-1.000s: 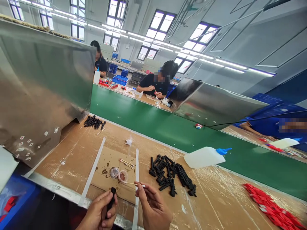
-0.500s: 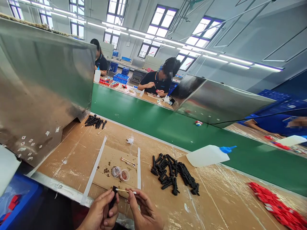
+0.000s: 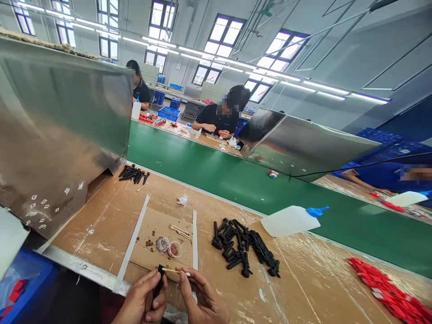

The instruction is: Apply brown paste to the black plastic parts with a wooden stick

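Swab tip met the top end of the black part (image 3: 157,283). Left hand (image 3: 141,303) was closed around that part, holding it upright at the near edge of the bench (image 3: 101,216). Right hand (image 3: 202,299) pinched a thin swab (image 3: 175,271) between thumb and fingertips, remaining fingers loosely curled; swab lay about level, its left tip touching the part's upper end.

Versus one second earlier: the swab then pointed right of the part, its tip clear of it, and the hands sat further apart. Half a second earlier the tip had already reached the part. Between that frame and this one the hands barely moved; contact was kept. Judged: the swab was being worked on the part's end, probably wiping or dabbing something on; whether any liquid passed could not be seen.

Surroundings unchanged: two small cups (image 3: 169,247) on cardboard just beyond the hands, pile of black parts (image 3: 243,249) to the right, white bottle (image 3: 288,220) lying on its side further right, red parts (image 3: 388,290) at far right. People across the green belt (image 3: 219,175) worked at their own benches.
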A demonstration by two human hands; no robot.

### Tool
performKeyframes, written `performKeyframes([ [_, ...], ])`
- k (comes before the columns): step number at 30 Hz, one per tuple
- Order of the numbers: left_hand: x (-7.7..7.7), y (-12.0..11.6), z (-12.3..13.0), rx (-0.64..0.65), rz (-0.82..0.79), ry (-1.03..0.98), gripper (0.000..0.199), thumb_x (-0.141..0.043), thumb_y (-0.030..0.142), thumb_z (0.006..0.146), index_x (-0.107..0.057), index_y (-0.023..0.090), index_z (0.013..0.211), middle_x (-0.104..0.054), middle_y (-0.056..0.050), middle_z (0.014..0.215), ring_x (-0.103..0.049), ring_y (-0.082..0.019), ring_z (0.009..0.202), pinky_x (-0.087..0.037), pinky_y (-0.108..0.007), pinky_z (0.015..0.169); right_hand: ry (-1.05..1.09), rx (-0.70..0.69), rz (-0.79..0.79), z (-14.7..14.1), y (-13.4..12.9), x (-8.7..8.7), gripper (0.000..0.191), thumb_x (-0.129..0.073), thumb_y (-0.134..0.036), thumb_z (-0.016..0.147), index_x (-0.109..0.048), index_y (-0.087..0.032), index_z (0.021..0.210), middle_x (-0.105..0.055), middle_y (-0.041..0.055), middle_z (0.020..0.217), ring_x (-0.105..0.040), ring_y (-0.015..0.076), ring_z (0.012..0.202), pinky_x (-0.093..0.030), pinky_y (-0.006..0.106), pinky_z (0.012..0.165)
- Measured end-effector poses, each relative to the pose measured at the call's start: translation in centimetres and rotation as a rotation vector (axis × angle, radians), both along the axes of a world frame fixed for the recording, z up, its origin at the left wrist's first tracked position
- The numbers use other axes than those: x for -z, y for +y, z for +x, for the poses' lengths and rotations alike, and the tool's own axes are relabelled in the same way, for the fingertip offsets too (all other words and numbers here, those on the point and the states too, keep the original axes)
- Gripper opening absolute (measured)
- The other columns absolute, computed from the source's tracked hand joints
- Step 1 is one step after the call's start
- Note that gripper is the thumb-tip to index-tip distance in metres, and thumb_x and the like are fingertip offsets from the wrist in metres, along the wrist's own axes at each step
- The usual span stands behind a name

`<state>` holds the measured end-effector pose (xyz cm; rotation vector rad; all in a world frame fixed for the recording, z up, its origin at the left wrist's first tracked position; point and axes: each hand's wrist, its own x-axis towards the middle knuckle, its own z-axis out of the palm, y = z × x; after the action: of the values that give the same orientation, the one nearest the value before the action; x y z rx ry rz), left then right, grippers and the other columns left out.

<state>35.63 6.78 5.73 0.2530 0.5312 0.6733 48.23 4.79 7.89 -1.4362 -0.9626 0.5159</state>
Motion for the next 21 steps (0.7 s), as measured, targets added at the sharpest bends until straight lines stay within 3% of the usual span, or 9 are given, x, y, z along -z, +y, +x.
performKeyframes([
  [10, 0.1, 0.0, -0.1, 0.006, -0.015, 0.010, 0.053, -0.077, 0.065, 0.065, -0.057, 0.019, 0.082, -0.041, 0.010, 0.047, -0.017, 0.000, 0.030, -0.003, -0.016, 0.032, -0.082, -0.009, 0.052, 0.3, -0.3, 0.7, 0.026, -0.076, -0.043, 0.077, -0.073, -0.018, 0.080, -0.075, 0.0068, 0.075, -0.072, 0.0184, 0.061, -0.062, 0.023, 0.062],
  [16, 0.4, 0.1, -0.1, -0.013, -0.017, -0.014, 0.053, -0.077, 0.065, 0.065, -0.057, 0.019, 0.082, -0.041, 0.010, 0.047, -0.017, 0.000, 0.030, -0.003, -0.016, 0.032, 0.087, -0.001, 0.053, -0.2, -0.2, 0.6, 0.023, -0.079, -0.040, 0.076, -0.071, -0.019, 0.081, -0.075, 0.0051, 0.077, -0.072, 0.0178, 0.064, -0.061, 0.022, 0.064],
  [21, 0.7, 0.2, -0.1, -0.031, 0.006, -0.016, 0.055, -0.079, 0.066, 0.060, -0.056, 0.019, 0.078, -0.039, 0.011, 0.044, -0.016, 0.000, 0.028, -0.003, -0.017, 0.033, 0.166, 0.054, -0.059, 1.8, 1.5, -0.1, 0.034, -0.078, -0.045, 0.076, -0.069, -0.016, 0.092, -0.076, 0.0076, 0.087, -0.072, 0.0184, 0.076, -0.060, 0.024, 0.073],
])
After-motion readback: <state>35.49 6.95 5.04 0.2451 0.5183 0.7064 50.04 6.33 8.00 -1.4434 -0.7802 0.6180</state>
